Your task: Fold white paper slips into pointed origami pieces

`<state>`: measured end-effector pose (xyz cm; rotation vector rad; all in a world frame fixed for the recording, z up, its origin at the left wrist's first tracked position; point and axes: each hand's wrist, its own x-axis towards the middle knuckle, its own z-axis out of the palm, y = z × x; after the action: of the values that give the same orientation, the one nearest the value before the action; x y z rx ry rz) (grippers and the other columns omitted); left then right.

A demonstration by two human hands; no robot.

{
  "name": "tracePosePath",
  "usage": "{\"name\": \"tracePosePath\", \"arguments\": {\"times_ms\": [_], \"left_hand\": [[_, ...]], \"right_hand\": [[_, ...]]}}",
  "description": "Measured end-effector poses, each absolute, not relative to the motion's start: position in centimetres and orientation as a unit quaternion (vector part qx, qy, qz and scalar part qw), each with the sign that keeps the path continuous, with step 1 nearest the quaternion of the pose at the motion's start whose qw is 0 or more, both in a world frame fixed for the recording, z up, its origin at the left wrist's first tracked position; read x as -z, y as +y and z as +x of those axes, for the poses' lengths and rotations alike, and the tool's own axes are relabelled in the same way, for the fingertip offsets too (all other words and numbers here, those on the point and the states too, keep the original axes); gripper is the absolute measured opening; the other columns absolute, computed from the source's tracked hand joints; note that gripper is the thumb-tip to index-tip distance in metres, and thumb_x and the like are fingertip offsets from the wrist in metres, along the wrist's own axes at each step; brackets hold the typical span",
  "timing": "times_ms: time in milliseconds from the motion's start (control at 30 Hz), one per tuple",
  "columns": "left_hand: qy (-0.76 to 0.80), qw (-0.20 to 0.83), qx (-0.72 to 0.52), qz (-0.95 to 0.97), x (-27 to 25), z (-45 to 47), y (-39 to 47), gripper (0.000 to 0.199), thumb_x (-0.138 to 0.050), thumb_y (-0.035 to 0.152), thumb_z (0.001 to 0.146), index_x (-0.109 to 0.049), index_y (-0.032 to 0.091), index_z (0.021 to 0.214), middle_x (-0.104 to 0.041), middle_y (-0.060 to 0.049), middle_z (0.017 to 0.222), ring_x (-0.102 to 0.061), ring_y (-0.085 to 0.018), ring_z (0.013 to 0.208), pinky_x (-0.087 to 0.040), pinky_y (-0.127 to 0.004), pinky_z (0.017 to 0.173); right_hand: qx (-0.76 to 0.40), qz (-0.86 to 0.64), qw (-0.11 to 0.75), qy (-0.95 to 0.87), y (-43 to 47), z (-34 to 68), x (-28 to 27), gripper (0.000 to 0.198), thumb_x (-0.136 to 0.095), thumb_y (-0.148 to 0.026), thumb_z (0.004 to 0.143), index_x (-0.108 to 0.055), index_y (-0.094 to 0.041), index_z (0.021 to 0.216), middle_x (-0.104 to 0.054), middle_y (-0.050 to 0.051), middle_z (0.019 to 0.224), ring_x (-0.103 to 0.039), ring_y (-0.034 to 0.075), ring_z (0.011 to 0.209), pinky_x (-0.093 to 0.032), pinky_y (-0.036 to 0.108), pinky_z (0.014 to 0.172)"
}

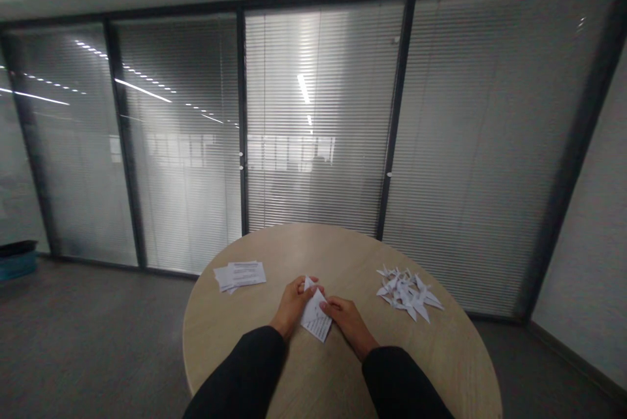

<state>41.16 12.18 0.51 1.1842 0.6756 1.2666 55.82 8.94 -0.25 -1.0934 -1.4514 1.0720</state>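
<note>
- Holding one folded paper point(319, 322) in both hands, we have it over the middle of the round desk point(337, 246); whether it touches the wood, we cannot tell.
- Our left hand point(292, 305) is narrow, its fingers curled round the upper left of the paper.
- Our right hand point(349, 321) is narrow too — it pinches the right edge, the thumb lying on the near face.
- The paper is tilted, a pointed end towards the far side of the desk; dark lines of print run across its lower part, and a small white tip shows by our left fingers.
- Well to the left of our left hand we see slips point(247, 273), lying flat and overlapping, the top one printed.
- On our other side, well apart from the right hand, a pile point(407, 294) of folded white shapes spreads near the desk's right edge — sharp points sticking out all round.
- Our dark sleeves point(245, 370) reach in from the bottom.
- Beyond the desk we face blinds point(318, 190) in dark frames point(241, 119), with lights reflected across the panes.
- Over the grey floor point(108, 341), a blue tub point(18, 265) is partly cut off at far left.
</note>
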Motion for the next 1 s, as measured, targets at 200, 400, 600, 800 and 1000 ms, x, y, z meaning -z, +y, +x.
{"name": "tracePosePath", "arguments": {"times_ms": [200,400,600,800,1000], "left_hand": [[0.295,0.596,-0.55,0.505,-0.5,41.29,12.31,0.059,-0.081,0.044,0.051,-0.06,0.01,0.094,-0.071,-0.012,0.077,-0.065,-0.019,0.061,-0.048,-0.029,0.057],[0.326,0.56,-0.552,0.525,-0.33,41.34,12.43,0.053,-0.083,0.037,0.047,-0.06,0.011,0.087,-0.065,-0.003,0.06,-0.057,-0.014,0.047,-0.041,-0.023,0.045],[0.336,0.528,-0.561,0.542,-0.4,41.33,12.2,0.046,-0.081,0.032,0.051,-0.061,0.012,0.088,-0.065,-0.002,0.061,-0.059,-0.015,0.051,-0.041,-0.023,0.047],[0.335,0.488,-0.573,0.566,-0.26,41.4,12.14,0.039,-0.075,0.03,0.059,-0.062,0.013,0.092,-0.064,-0.002,0.062,-0.057,-0.014,0.054,-0.039,-0.021,0.048],[0.347,0.483,-0.577,0.559,-0.62,41.62,11.8,0.039,-0.073,0.03,0.061,-0.063,0.013,0.095,-0.063,-0.001,0.062,-0.055,-0.013,0.054,-0.037,-0.021,0.048]], "right_hand": [[-0.469,-0.44,0.503,-0.577,9.07,55.81,0.67,0.052,-0.071,-0.062,0.056,-0.068,-0.013,0.071,-0.069,0.005,0.067,-0.063,0.023,0.065,-0.046,0.031,0.061],[-0.458,-0.451,0.514,-0.568,9.06,55.95,0.76,0.049,-0.073,-0.059,0.055,-0.068,-0.013,0.071,-0.07,0.005,0.067,-0.065,0.023,0.066,-0.046,0.031,0.062],[-0.456,-0.452,0.514,-0.569,8.85,55.89,0.56,0.049,-0.073,-0.06,0.054,-0.068,-0.014,0.07,-0.071,0.006,0.068,-0.065,0.024,0.066,-0.047,0.031,0.06],[-0.447,-0.463,0.511,-0.57,8.98,55.77,0.69,0.05,-0.072,-0.062,0.052,-0.066,-0.014,0.067,-0.07,0.006,0.066,-0.065,0.024,0.065,-0.047,0.031,0.06],[-0.425,-0.475,0.513,-0.575,9.46,55.66,1.2,0.05,-0.072,-0.062,0.052,-0.064,-0.014,0.064,-0.07,0.006,0.064,-0.065,0.023,0.063,-0.047,0.031,0.058]]}}
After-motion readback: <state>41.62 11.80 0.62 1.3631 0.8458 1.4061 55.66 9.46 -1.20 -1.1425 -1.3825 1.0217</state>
